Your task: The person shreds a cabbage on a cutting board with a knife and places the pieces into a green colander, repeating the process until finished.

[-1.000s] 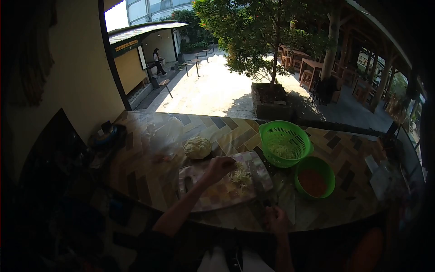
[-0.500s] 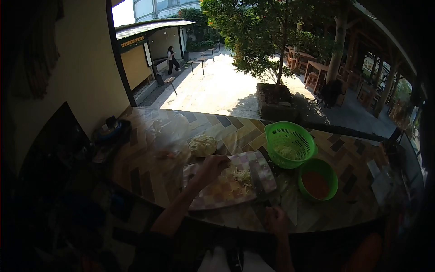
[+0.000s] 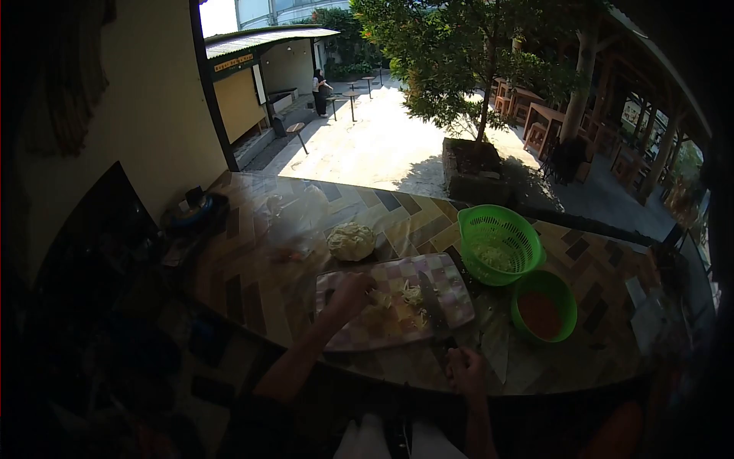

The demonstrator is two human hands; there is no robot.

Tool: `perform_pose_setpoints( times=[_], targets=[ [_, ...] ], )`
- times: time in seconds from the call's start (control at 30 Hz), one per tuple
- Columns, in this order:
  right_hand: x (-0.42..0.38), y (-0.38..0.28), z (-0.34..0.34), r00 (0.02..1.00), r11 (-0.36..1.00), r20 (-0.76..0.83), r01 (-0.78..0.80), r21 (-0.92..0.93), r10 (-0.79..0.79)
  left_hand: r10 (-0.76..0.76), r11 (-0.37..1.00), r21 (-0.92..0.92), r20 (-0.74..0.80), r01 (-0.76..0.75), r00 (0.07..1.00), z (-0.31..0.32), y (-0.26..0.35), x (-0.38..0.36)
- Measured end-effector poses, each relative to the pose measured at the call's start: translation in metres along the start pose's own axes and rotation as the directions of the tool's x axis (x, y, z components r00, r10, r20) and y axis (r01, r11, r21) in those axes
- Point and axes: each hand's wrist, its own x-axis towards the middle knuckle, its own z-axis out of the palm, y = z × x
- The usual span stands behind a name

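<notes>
A checkered cutting board (image 3: 359, 333) lies on the table in front of me. My left hand (image 3: 350, 297) is over its left half, fingers curled together, with pale shredded cabbage (image 3: 380, 300) right at the fingertips. Whatever they pinch is hidden. More shreds (image 3: 413, 295) are heaped mid-board. In my right hand (image 3: 465, 370), closed at the near right edge, is the handle of a knife (image 3: 433, 304). Its dark blade points away from me across the right part of the board. Just behind the board sits a cut cabbage (image 3: 351, 242).
A green colander (image 3: 501, 233) with shreds inside stands right of the board. Touching or close to it is a green bowl (image 3: 567, 315) of orange-red contents. Clear plastic bags (image 3: 294, 218) lie at the back left. Beyond the table are a planted tree (image 3: 478, 84) and a person (image 3: 319, 93).
My left hand has come lower and nearer to me over the board. The knife blade now lies more plainly across the board's right side. The view has shifted slightly.
</notes>
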Motion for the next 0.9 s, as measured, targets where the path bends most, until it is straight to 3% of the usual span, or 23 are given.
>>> perform_pose_setpoints(
  times=[0.23, 0.33, 0.43, 0.73, 0.9],
  targets=[
    [-0.002, -0.004, 0.001, 1.000, 1.000, -0.001, 0.004, -0.004, -0.004, -0.021, 1.000, -0.018, 0.092, 0.023, 0.996, 0.000, 0.018, 0.006],
    [-0.002, -0.004, 0.001, 1.000, 1.000, 0.000, 0.008, -0.005, -0.008, -0.007, 1.000, 0.004, -0.058, 0.007, 0.998, 0.010, 0.013, 0.000],
    [-0.006, -0.009, 0.002, 1.000, 1.000, -0.006, 0.016, -0.024, -0.016, -0.144, 0.988, -0.068, -0.033, 0.141, 0.989, 0.000, 0.018, -0.009],
    [-0.007, -0.013, 0.006, 0.997, 0.997, -0.010, 0.072, -0.017, -0.072, 0.187, 0.982, -0.011, -0.087, -0.188, 0.979, 0.045, -0.017, -0.011],
    [-0.009, -0.012, 0.005, 0.998, 0.998, -0.003, 0.057, -0.034, -0.057, 0.029, 0.999, -0.049, 0.184, -0.020, 0.982, 0.030, -0.010, -0.006]
  ],
)
